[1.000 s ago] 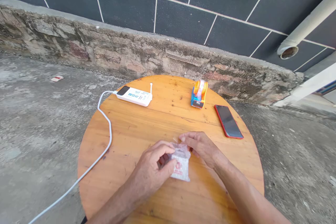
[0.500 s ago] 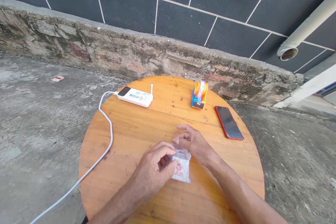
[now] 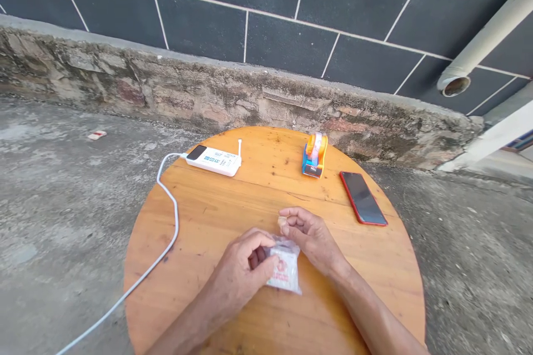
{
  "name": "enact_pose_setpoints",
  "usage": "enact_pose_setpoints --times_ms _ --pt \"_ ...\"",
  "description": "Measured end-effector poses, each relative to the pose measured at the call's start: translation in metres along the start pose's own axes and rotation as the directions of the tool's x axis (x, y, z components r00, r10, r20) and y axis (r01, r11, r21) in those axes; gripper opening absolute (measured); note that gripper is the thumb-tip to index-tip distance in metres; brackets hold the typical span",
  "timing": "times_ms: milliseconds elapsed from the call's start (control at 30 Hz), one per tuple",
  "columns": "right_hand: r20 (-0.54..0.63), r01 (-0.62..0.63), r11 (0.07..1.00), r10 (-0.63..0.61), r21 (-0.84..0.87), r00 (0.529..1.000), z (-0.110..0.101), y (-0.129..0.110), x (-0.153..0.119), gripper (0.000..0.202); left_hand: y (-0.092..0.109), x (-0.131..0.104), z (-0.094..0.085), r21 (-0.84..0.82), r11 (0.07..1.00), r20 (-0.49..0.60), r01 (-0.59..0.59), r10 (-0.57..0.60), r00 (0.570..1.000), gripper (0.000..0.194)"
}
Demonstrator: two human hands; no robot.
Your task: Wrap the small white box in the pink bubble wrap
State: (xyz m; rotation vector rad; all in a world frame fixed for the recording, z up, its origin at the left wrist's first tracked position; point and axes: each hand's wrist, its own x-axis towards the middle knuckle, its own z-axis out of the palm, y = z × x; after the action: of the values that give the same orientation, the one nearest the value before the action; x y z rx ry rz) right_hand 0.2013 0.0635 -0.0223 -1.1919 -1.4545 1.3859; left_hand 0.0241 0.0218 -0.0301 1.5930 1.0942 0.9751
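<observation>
A small clear plastic bag (image 3: pixel 295 283) lies near the middle of the round table, with a white packet printed in red (image 3: pixel 281 270) inside. My left hand (image 3: pixel 245 263) grips the bag's left side between thumb and fingers. Just above the bag's upper right edge, my right hand (image 3: pixel 308 236) pinches a small pale scrap (image 3: pixel 282 221), perhaps a bit of tape; it is too small to be sure. Part of the bag is hidden behind my left fingers.
On the wooden table (image 3: pixel 200 211) stands an orange and blue tape dispenser (image 3: pixel 314 155) at the back. A red-edged phone (image 3: pixel 363 198) lies to the right. At the back left, a white device (image 3: pixel 214 160) trails a white cable (image 3: pixel 177 216) over the table edge.
My right fingers have closed into a pinch, and a pale scrap now shows at their tips. My left hand keeps hold of the bag. The view has shifted slightly.
</observation>
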Motion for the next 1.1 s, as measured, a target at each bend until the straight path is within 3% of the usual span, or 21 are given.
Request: enact_pose_setpoints --times_ms 367,533,867,1100 --pt "0.102 0.031 0.997 -0.038 0.069 0.994 -0.003 0.003 -0.002 0.027 -0.008 0.004 0.003 -0.063 0.991 0.018 0.115 -0.114 0.993 0.008" --pt "0.146 0.04 0.997 -0.05 0.073 0.988 -0.005 0.007 -0.001 0.026 -0.012 0.006 0.005 -0.123 0.976 0.018 0.18 -0.179 0.984 0.023" --pt "0.091 0.028 0.999 -0.031 0.037 0.995 -0.005 0.005 0.001 0.023 -0.007 0.007 0.005 -0.136 0.969 -0.022 0.207 -0.212 0.977 0.034" --pt "0.105 -0.031 0.988 0.015 0.15 0.994 -0.003 0.001 -0.002 0.026 -0.002 0.007 0.005 -0.076 0.984 -0.043 0.164 -0.167 0.985 0.042"
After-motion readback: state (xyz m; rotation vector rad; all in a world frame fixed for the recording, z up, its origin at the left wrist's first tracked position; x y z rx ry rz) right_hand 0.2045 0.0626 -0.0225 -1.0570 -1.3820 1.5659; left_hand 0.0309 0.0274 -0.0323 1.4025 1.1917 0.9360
